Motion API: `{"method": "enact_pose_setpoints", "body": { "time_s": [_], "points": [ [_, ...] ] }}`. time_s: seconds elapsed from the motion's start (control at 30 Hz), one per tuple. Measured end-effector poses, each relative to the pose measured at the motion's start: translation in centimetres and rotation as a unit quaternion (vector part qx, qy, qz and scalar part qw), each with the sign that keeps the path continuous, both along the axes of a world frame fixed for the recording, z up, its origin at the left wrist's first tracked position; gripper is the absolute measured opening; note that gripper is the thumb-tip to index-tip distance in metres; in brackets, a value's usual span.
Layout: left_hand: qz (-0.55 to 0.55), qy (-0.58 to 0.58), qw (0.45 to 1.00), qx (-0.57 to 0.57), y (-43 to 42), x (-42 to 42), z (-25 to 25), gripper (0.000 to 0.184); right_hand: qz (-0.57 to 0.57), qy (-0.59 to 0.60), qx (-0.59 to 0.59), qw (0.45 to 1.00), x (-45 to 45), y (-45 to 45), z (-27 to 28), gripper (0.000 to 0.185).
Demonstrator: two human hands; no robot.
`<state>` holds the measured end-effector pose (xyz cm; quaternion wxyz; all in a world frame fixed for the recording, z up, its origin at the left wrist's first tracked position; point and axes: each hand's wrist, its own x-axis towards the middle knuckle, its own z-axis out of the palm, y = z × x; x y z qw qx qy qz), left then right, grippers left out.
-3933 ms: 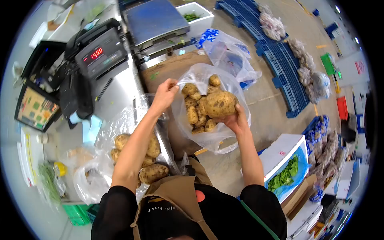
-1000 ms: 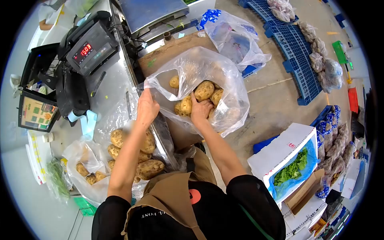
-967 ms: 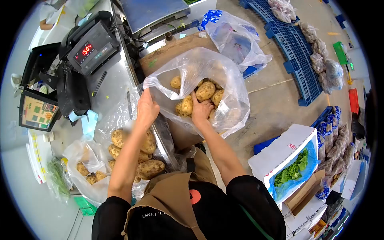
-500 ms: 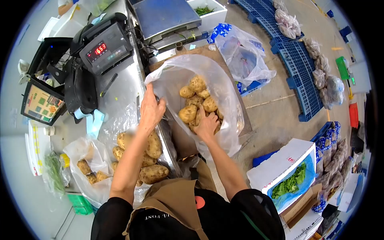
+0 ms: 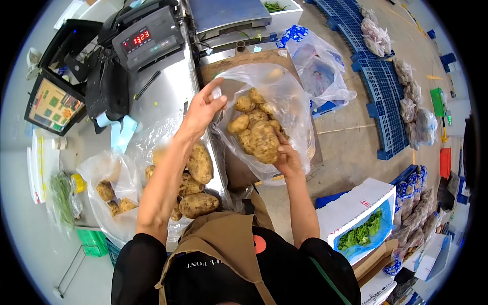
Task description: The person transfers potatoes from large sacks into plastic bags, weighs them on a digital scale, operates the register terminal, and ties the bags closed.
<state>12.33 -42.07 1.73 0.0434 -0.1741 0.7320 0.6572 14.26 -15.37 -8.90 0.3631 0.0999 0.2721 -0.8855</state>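
My right hand (image 5: pixel 288 158) grips a large, dirt-flecked potato (image 5: pixel 265 142) and holds it above the open clear plastic bag (image 5: pixel 300 109). Inside that bag several smaller potatoes (image 5: pixel 245 104) lie in a heap, partly covered by the large one. At the bag's left rim, my left hand (image 5: pixel 199 113) has the plastic between thumb and fingers. Below my left forearm, more big potatoes (image 5: pixel 199 163) rest on plastic over the steel counter (image 5: pixel 168 96); the forearm hides some of them.
A second plastic bag (image 5: pixel 119 190) with a few potatoes stands at the lower left. Beyond the counter are a scale display (image 5: pixel 145 38) and a screen (image 5: pixel 53 101). To the right are a white box of leafy greens (image 5: pixel 358 203) and blue pallets (image 5: pixel 384 101) with bagged goods.
My right hand has come up from among the potatoes in the bag, now with a large potato in it. The red digits on the display differ. The view has shifted slightly.
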Motion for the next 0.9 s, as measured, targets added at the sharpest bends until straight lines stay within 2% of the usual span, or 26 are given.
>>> {"method": "enact_pose_setpoints", "body": {
  "time_s": [0.03, 0.1, 0.13, 0.2, 0.23, 0.27, 0.3, 0.37, 0.4, 0.43, 0.47, 0.53, 0.6, 0.67, 0.73, 0.77, 0.8, 0.83, 0.87, 0.9],
  "points": [
    [0.004, 0.027, 0.997, 0.066, -0.1, -0.1, 0.8, 0.054, -0.013, -0.010, -0.021, 1.000, 0.3, 0.4, 0.3, 0.075],
    [-0.056, 0.036, 0.998, 0.014, -1.0, -0.3, 3.2, 0.047, -0.045, 0.006, 0.018, 0.999, 1.4, 1.4, 0.4, 0.069],
    [-0.087, 0.026, 0.996, -0.011, -1.6, -0.2, 4.7, 0.044, -0.028, 0.053, 0.080, 0.995, 1.9, 1.6, 1.0, 0.070],
    [-0.156, 0.032, 0.986, -0.046, -2.8, -0.5, 5.7, 0.042, 0.062, 0.063, 0.058, 0.994, 1.8, 0.5, 4.1, 0.083],
    [-0.181, 0.077, 0.971, -0.139, -3.0, -1.3, 4.8, 0.039, 0.116, 0.124, 0.088, 0.982, 2.5, -1.2, 7.9, 0.090],
    [-0.191, 0.060, 0.969, -0.142, -1.6, -2.0, 5.1, 0.037, 0.127, 0.162, 0.072, 0.976, 3.3, -1.5, 7.5, 0.094],
    [-0.148, 0.089, 0.964, -0.204, -1.0, -1.5, 6.0, 0.036, 0.181, 0.138, -0.001, 0.974, 3.9, -4.2, 9.0, 0.096],
    [-0.208, 0.107, 0.923, -0.307, 2.4, -2.2, 5.4, 0.036, 0.262, 0.117, 0.026, 0.958, 5.5, -7.0, 9.9, 0.089],
    [-0.196, 0.063, 0.948, -0.244, 3.8, -2.3, 4.7, 0.028, 0.316, 0.145, 0.056, 0.936, 6.5, -9.6, 10.5, 0.085],
    [-0.214, 0.061, 0.925, -0.307, 4.2, -0.7, 7.6, 0.028, 0.364, 0.172, 0.091, 0.911, 7.5, -12.6, 11.2, 0.082],
    [-0.209, 0.066, 0.918, -0.331, 5.4, -0.7, 6.6, 0.029, 0.407, 0.198, 0.126, 0.883, 8.5, -14.8, 11.5, 0.078],
    [-0.208, 0.056, 0.908, -0.360, 5.8, -1.0, 4.6, 0.031, 0.513, 0.165, 0.087, 0.838, 9.9, -18.1, 10.8, 0.059],
    [-0.221, 0.043, 0.912, -0.343, 4.9, -0.3, 5.2, 0.034, 0.502, 0.057, 0.019, 0.863, 12.1, -21.3, 13.6, 0.053],
    [-0.224, 0.004, 0.910, -0.348, 3.2, -0.7, 3.6, 0.034, 0.536, 0.104, 0.010, 0.838, 14.1, -24.7, 14.7, 0.052],
    [-0.250, -0.041, 0.906, -0.338, 1.4, -1.0, 4.3, 0.033, 0.597, 0.304, 0.060, 0.740, 15.5, -28.8, 11.9, 0.056],
    [-0.235, -0.024, 0.910, -0.341, 0.5, -1.1, 4.1, 0.032, 0.613, 0.395, 0.087, 0.679, 16.3, -30.7, 11.0, 0.059],
    [-0.225, -0.006, 0.912, -0.342, -0.1, -1.7, 3.2, 0.032, 0.586, 0.291, 0.080, 0.751, 17.1, -32.6, 10.5, 0.060],
    [-0.194, 0.002, 0.940, -0.280, 0.1, -0.8, 4.4, 0.035, 0.544, 0.180, 0.078, 0.816, 17.8, -34.0, 10.3, 0.062],
    [-0.163, 0.013, 0.962, -0.217, 0.2, 0.2, 5.7, 0.039, 0.525, 0.102, 0.068, 0.842, 18.0, -33.6, 12.3, 0.061],
    [-0.123, 0.130, 0.962, -0.208, 0.8, -0.1, 3.7, 0.045, 0.508, 0.313, 0.012, 0.803, 18.4, -34.6, 7.7, 0.050]
  ]
}}
